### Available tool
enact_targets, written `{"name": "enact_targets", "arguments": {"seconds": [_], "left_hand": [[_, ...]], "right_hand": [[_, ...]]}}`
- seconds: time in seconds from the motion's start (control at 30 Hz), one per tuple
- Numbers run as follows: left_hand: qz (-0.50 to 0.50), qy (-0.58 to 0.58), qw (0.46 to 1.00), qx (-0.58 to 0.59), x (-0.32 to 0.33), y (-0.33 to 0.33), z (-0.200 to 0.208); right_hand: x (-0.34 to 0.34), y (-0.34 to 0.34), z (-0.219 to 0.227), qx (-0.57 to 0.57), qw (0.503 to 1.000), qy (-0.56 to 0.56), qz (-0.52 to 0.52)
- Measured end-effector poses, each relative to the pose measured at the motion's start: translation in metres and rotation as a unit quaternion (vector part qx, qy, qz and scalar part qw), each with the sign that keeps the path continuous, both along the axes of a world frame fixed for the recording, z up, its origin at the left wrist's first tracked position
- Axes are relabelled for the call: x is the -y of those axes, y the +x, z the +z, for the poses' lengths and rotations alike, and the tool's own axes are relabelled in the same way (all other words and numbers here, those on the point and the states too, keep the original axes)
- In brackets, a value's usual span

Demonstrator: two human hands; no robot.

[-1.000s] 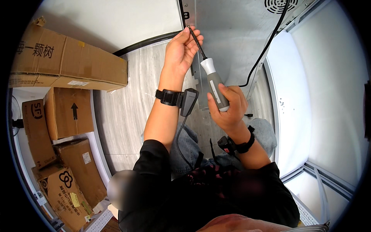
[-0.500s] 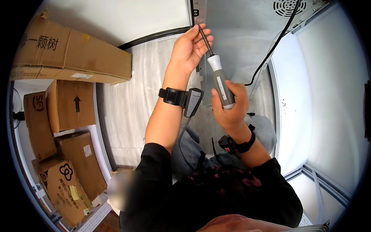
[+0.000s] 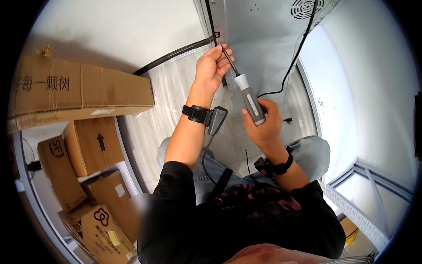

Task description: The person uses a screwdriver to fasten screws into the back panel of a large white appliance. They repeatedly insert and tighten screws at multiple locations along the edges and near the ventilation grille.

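A screwdriver point(image 3: 249, 97) with a grey and white handle slants up and left, its dark shaft pointing at the edge of a grey metal cabinet point(image 3: 259, 39). My right hand point(image 3: 267, 125) is closed around the handle's lower end. Thumb and fingers of my left hand point(image 3: 212, 67) pinch around the shaft near its tip, next to a screw hole in the cabinet's edge strip. The fingers hide the tip itself, so whether a screw is held there too cannot be made out.
A black cable point(image 3: 300, 53) hangs along the cabinet's right side. Several cardboard boxes point(image 3: 94, 88) are stacked at the left, some on a shelf. White panels point(image 3: 347, 88) stand to the right. A small black plug point(image 3: 288, 119) lies on the wood-look floor point(image 3: 145, 132).
The view has shifted, so the cabinet edge and boxes sit lower in the picture. Both hands keep nearly the same pose on the screwdriver.
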State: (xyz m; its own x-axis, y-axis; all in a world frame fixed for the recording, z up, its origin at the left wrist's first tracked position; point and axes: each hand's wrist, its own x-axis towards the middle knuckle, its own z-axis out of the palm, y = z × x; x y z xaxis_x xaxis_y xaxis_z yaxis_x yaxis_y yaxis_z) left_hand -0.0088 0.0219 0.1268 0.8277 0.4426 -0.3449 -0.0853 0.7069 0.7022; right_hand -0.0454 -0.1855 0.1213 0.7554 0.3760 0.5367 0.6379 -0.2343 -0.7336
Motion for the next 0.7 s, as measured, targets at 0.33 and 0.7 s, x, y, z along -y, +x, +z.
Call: {"name": "enact_targets", "arguments": {"seconds": [0.33, 0.7], "left_hand": [[-0.089, -0.005, 0.996, 0.028, -0.010, -0.008, 0.000], [-0.117, 0.032, 0.993, 0.000, -0.009, -0.007, -0.003]], "right_hand": [[-0.019, -0.022, -0.011, -0.093, 0.984, 0.057, -0.142], [-0.024, -0.032, -0.016, -0.067, 0.982, 0.114, -0.133]]}}
